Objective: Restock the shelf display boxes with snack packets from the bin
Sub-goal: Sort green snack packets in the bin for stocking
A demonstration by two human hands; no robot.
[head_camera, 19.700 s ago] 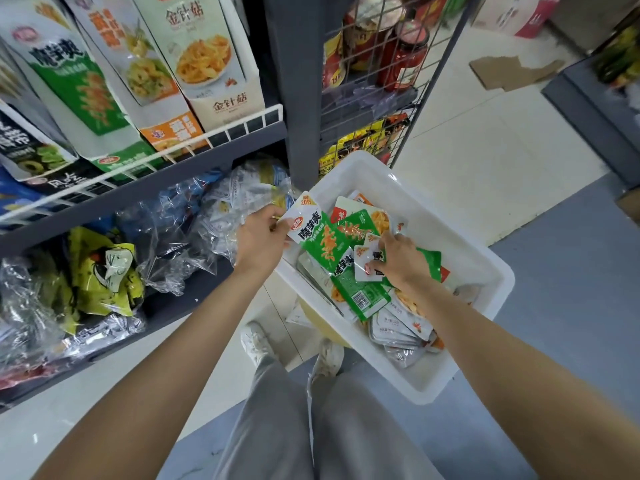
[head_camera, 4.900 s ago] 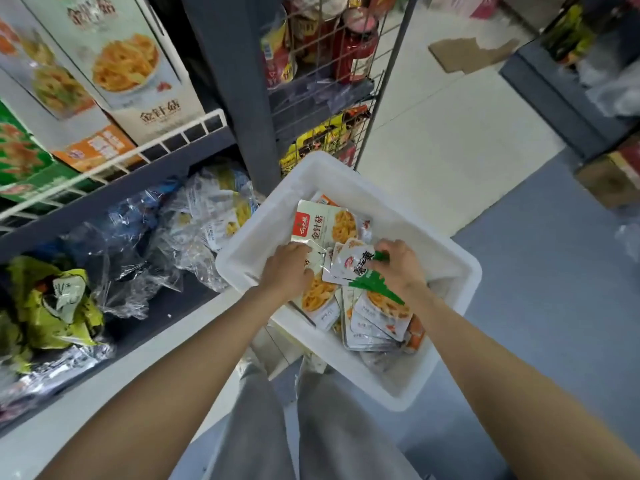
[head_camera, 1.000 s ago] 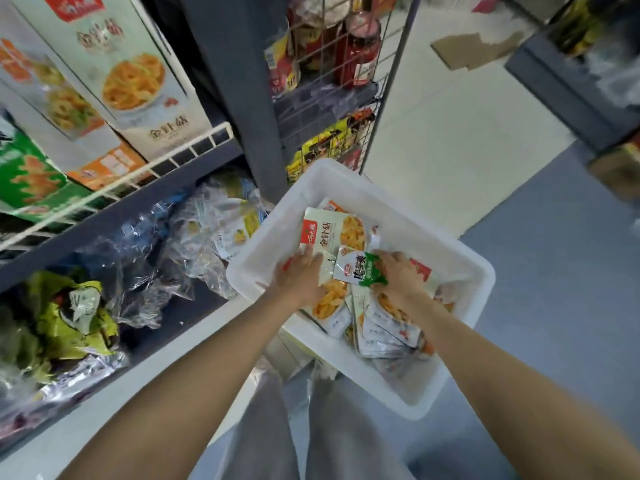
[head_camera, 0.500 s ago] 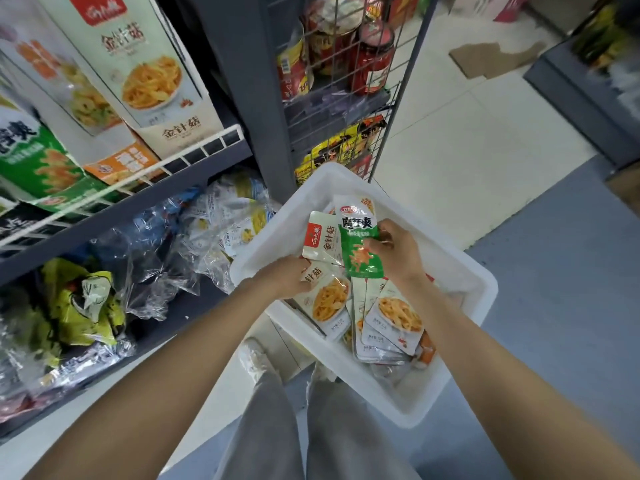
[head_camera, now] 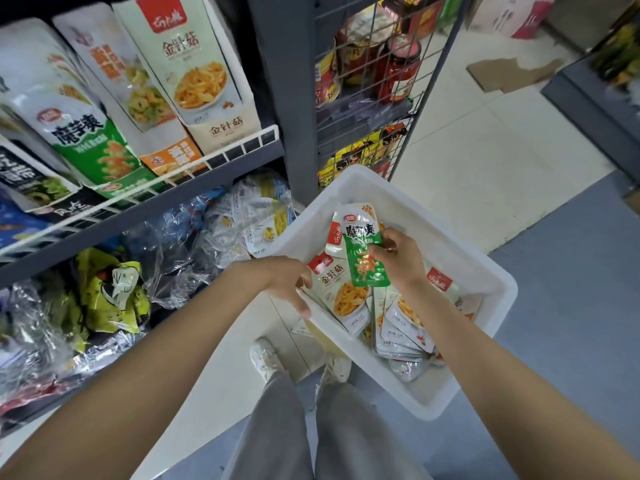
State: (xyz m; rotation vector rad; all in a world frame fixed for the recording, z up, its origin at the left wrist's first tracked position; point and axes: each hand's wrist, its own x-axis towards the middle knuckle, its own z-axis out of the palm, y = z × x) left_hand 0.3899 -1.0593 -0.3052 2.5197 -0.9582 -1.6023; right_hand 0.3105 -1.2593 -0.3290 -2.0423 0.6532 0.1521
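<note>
At frame centre, our right hand [head_camera: 398, 258] pinches a green packet [head_camera: 363, 251] above the white bin [head_camera: 485, 265]; our left hand [head_camera: 287, 282] curls onto 1 beige packet [head_camera: 341, 292].

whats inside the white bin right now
The white bin holds loose snack packets, mostly pale enoki mushroom ones. The right hand lifts a green packet above them. Whatever lies beneath the pile is covered.

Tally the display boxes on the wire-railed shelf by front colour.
Beige display box: 1
Orange display box: 1
Green display box: 1
Black display box: 1
Total: 4. Anything further along at the left edge is cut off and not counted.
</note>
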